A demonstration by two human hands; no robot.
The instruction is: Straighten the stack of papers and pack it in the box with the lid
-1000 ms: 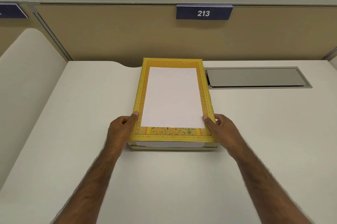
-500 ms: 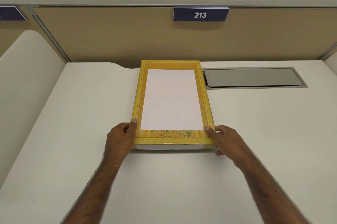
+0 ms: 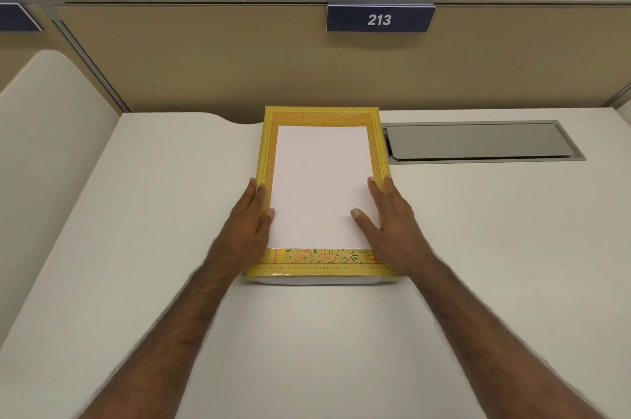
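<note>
Both hands slid forward: left hand (image 3: pixel 251 224) and right hand (image 3: pixel 387 219) press flat, grip open, on lid (image 3: pixel 322 186).

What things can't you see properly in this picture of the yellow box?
All from the head view:
- The paper stack: hidden under the yellow lid; only a white strip shows below its near edge.
- The box base: covered by the lid.
- The lid's near corners: covered by the left hand and right hand.
- The blue sign at far left: cut off by the picture's edge, unreadable.
- Beneath the grey desk flap: closed, unseen.
</note>
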